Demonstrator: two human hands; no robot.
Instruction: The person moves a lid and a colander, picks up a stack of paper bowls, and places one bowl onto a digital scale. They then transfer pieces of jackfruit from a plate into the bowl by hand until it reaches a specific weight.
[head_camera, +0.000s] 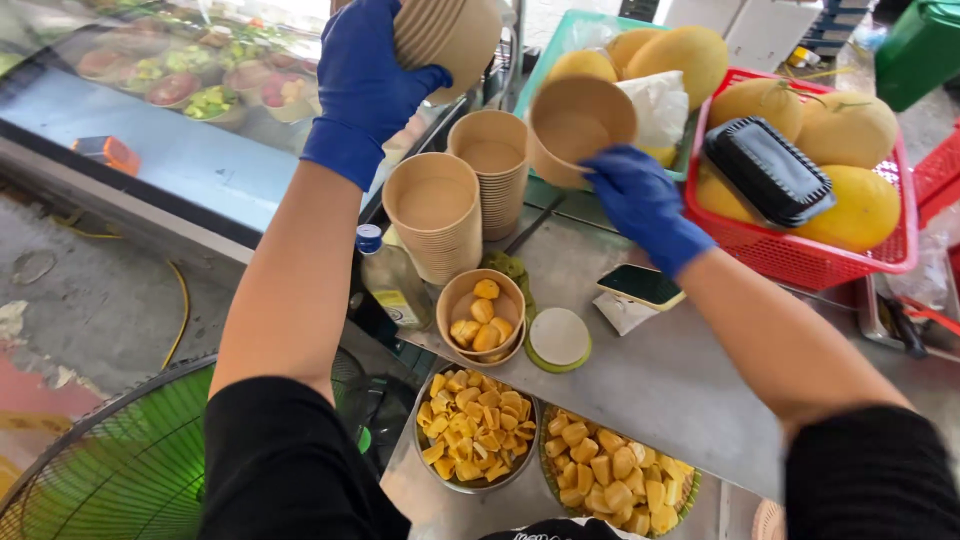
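Setting: steel counter (680, 380) at a fruit stall, seen from above your head; a glass display case (180, 120) with filled fruit bowls lies to your left, and a green fan (120, 470) stands low at the left.
Left hand: your left hand (365, 75), in a blue glove, is raised above the counter and closed around a stack of paper bowls (450, 35), which it holds tilted on its side, well clear of the surface.
Right hand: your right hand (640, 195), also in a blue glove, grips a single paper bowl (578, 125) by its lower rim; the bowl is empty, tipped with its mouth toward you, and held above the counter just beside the stacks.
Standing stacks: two upright stacks of empty bowls (435, 215) rest on the counter between your arms.
Filled bowl: a paper bowl of yellow fruit pieces (482, 315) sits just in front of the stacks, with a round white lid (558, 338) beside it.
Cut fruit: two round trays of yellow fruit chunks (475, 430) lie nearest your body.
Baskets: a red basket (800, 260) holds whole yellow melons (855, 205) and a stack of black trays (765, 170); a teal basket (560, 40) behind it holds more melons.
Small items: a phone (640, 285) lies under your right forearm; a bottle with a blue cap (385, 275) stands at the counter edge.
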